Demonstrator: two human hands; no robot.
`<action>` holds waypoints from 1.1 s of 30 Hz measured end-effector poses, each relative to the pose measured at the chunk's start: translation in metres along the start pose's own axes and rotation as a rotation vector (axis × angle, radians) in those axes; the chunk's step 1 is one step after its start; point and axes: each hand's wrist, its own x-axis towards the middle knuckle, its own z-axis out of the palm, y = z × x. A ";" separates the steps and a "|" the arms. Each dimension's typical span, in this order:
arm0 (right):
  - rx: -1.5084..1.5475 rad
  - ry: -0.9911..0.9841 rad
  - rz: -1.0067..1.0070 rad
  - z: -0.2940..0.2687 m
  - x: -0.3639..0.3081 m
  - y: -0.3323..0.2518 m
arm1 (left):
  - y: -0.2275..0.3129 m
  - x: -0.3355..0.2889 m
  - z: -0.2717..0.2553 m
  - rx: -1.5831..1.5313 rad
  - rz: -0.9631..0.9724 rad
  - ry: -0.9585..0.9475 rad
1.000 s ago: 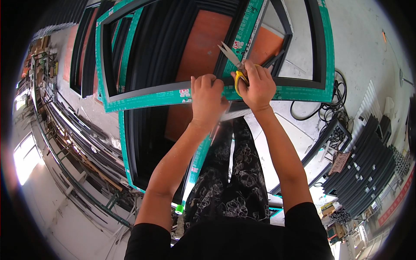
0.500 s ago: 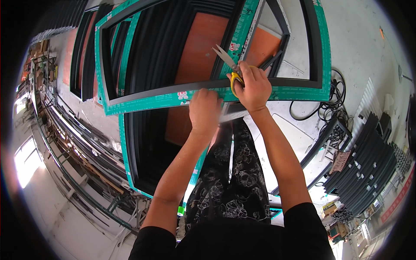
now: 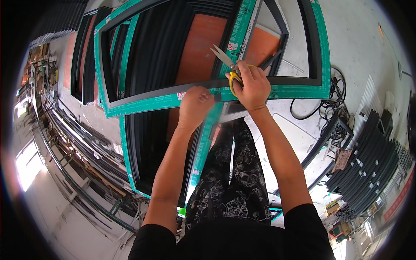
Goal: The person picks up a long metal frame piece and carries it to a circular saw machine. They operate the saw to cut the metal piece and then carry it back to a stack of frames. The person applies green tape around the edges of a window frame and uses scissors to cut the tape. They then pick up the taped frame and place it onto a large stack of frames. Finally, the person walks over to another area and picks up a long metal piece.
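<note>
A dark window frame [image 3: 320,56] covered with green printed protective film [image 3: 147,105] lies across in front of me. My right hand [image 3: 252,88] grips yellow-handled scissors [image 3: 225,58] over the frame's near bar, their blades slightly apart and pointing up and left. At the same bar my left hand [image 3: 196,107] is closed, fingers curled against the filmed edge. Whatever they pinch is hidden under the hand. Just right of those fingers a short dark patch [image 3: 218,97] interrupts the green film. Another green-filmed bar [image 3: 203,147] runs below toward my legs.
More dark frames [image 3: 82,56] lean at the left by a rack of long profiles [image 3: 82,134]. Black cable [image 3: 340,93] lies coiled on the floor at right, near stacked dark profiles [image 3: 368,160]. An orange-red panel [image 3: 201,43] shows beneath the frame.
My left hand has slid left along the near bar, and the dark patch in the film now shows beside it. My right hand and the scissors have barely moved.
</note>
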 end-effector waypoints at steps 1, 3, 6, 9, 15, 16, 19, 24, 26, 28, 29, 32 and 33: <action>-0.003 -0.001 0.003 0.000 -0.001 0.001 | 0.002 -0.001 -0.001 -0.023 -0.013 0.000; -0.009 -0.007 0.003 0.000 0.001 0.001 | 0.010 0.000 -0.001 0.049 -0.017 0.017; -0.001 -0.015 0.008 -0.001 0.000 0.003 | 0.028 0.001 0.009 0.479 0.089 -0.006; -0.018 -0.015 0.005 -0.001 -0.001 0.001 | 0.029 0.002 0.018 0.752 0.275 0.011; -0.022 -0.003 0.008 0.001 -0.001 0.002 | 0.018 0.027 0.003 0.620 0.438 -0.152; -0.024 -0.003 0.009 0.001 -0.001 0.002 | 0.017 0.029 0.001 0.581 0.445 -0.177; -0.029 -0.017 0.015 -0.001 -0.001 0.001 | 0.012 0.031 -0.003 0.449 0.421 -0.187; -0.014 -0.009 -0.001 0.000 0.000 0.000 | -0.008 0.027 -0.008 0.030 0.202 -0.120; -0.019 -0.011 -0.004 0.000 0.000 0.001 | -0.023 0.025 -0.030 -0.481 -0.086 -0.041; -0.019 -0.012 -0.011 0.002 -0.001 0.000 | -0.031 0.020 -0.058 -0.831 -0.151 0.051; -0.023 -0.012 -0.004 0.002 -0.001 -0.003 | -0.047 0.001 -0.064 -0.866 -0.148 0.112; -0.036 -0.012 0.005 0.000 -0.003 0.002 | -0.023 -0.034 -0.090 -0.972 -0.223 0.366; -0.042 -0.002 -0.005 -0.001 -0.001 0.005 | -0.031 -0.039 -0.106 -1.027 -0.190 0.419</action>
